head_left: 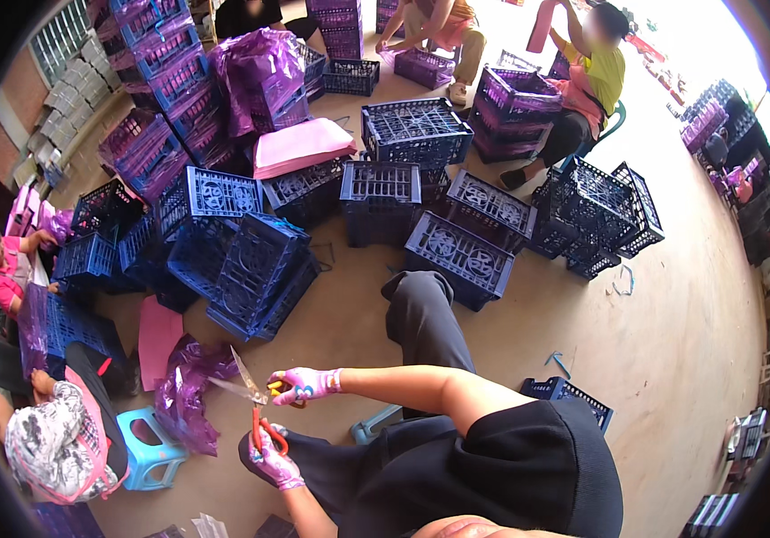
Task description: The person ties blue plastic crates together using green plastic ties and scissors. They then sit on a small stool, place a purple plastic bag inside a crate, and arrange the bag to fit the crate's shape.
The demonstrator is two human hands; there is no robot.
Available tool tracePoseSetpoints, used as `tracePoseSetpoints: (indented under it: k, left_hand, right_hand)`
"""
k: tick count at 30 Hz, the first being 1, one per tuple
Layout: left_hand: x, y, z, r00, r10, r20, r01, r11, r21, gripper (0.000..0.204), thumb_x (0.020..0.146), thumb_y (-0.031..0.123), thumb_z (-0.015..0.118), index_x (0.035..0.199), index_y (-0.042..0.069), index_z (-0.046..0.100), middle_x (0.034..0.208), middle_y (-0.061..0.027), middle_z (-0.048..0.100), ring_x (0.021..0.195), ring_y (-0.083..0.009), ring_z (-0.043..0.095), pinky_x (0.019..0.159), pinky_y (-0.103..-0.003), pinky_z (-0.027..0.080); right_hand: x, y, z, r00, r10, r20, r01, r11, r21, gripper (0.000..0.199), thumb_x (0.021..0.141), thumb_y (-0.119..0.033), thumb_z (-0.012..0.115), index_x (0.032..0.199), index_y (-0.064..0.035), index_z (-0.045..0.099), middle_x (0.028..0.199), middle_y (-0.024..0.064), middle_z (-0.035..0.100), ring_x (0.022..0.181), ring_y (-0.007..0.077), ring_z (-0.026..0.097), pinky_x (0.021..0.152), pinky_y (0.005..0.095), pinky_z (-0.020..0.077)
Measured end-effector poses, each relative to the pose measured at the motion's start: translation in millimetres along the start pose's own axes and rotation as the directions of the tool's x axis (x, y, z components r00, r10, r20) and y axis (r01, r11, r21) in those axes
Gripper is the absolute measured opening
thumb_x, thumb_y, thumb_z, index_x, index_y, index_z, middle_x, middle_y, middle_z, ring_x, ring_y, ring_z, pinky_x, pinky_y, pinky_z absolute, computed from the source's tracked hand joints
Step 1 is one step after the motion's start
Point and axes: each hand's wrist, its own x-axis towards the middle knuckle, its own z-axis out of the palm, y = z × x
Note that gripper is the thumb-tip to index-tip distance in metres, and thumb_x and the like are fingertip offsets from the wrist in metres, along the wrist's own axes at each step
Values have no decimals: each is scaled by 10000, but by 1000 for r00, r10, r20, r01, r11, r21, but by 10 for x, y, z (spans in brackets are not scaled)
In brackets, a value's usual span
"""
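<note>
From my end I've got the left hand (275,462) wrapped around some red-handled scissors (257,420), blades pointing away to the far left. My right hand (308,385) is clenched on yellow-handled scissors (274,387), blades aimed left. Both pairs are up in front of the wearer's lap, near side and a bit left, with the blades crossing in view; can't tell if they actually touch. Both hands are in pinkish-purple patterned gloves.

Just left of the blades there's a crumpled purple plastic bag (189,399) on the floor, next to a pink sheet (160,330), with a light blue stool (150,453) nearer. Further off I see loads of dark blue crates (459,257), plus a pink stack (302,148) sitting on some of them. Someone in a patterned top (55,439) is near left, and a person in a yellow shirt (607,79) sits far right beside purple-wrapped crates (512,112).
</note>
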Motion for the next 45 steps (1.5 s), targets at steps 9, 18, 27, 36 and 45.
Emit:
tracePoseSetpoints:
  k: [9,18,27,36,45]
  left_hand:
    - [-407,-20,528,970,-121,209,181,937,-298,546,941,336,463,1404,74,339,1302,-135,487,1184,-276,497,996,-398,397]
    - [-415,551,-104,975,204,92,-125,837,-533,526,940,312,396,1420,120,293,1148,-125,494,884,-201,532,825,-402,431]
    - [-439,-1151,-2124,802,-432,-411,34,721,-692,396,927,343,521,1307,265,439,1156,-62,556,919,-235,605,760,-420,540]
    - [-977,-2790,-2472,440,-712,-546,92,641,-762,229,835,382,550,1032,270,516,910,2,527,765,-193,524,587,-338,499]
    - [-664,-2111,-2443,514,-510,-690,433,848,-305,274,869,422,512,842,149,515,719,4,426,662,-148,423,602,-310,368]
  right_hand:
    - [-902,-407,252,984,-17,-178,76,940,334,901,780,-494,686,1392,11,258,1340,193,421,1240,264,417,1012,350,367]
    - [-918,-828,414,920,-374,-118,333,905,-266,552,849,-360,639,1229,2,469,1204,174,506,1151,306,491,964,387,407]
    - [-1554,-4,-274,953,194,-231,-196,981,14,363,883,-169,602,1170,44,536,1091,104,608,1041,180,576,930,290,430]
    - [-1769,54,-806,913,143,-382,-131,990,57,342,893,-230,594,1109,33,554,968,75,622,931,157,580,860,276,436]
    - [-1956,-357,-1551,780,-364,-509,-154,677,-720,386,784,-181,677,1116,-29,551,1098,167,569,1033,345,543,901,368,439]
